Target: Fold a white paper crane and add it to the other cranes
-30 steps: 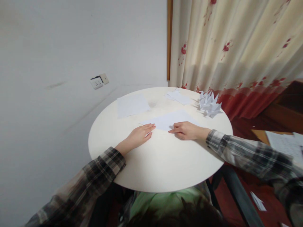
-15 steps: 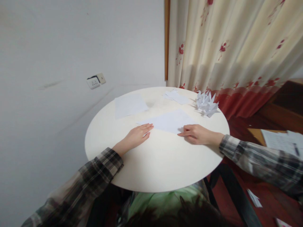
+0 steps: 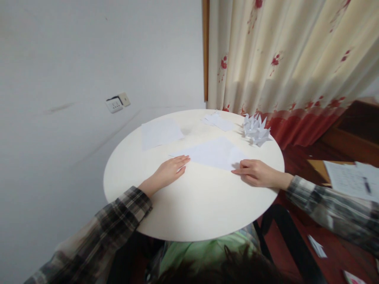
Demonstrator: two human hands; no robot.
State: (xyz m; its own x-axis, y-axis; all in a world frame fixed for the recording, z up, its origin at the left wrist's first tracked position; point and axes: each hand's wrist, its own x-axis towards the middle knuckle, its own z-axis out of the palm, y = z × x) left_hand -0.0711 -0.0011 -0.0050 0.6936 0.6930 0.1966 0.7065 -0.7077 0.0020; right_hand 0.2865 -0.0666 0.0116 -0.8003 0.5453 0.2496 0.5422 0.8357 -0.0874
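A white sheet of paper [image 3: 213, 152], apparently folded, lies on the round white table [image 3: 183, 209] between my hands. My left hand [image 3: 170, 171] rests palm down with its fingers stretched out, the fingertips on the paper's left end. At the sheet's near right corner is my right hand [image 3: 256, 172]. Its index finger points left and presses at the paper's edge, while the other fingers are curled in, with nothing visible inside them.
Another flat white sheet [image 3: 161, 134] lies at the back left. Small paper pieces [image 3: 218, 121] sit at the far edge, and a cluster of pointed folded-paper figures [image 3: 257, 130] stands at the back right. Written papers [image 3: 348, 179] lie beyond the table's right side, near a curtain [image 3: 266, 79].
My right hand has slid right along the near edge of the paper, towards its right corner. My left hand stays flat on the left end. The view has shifted slightly.
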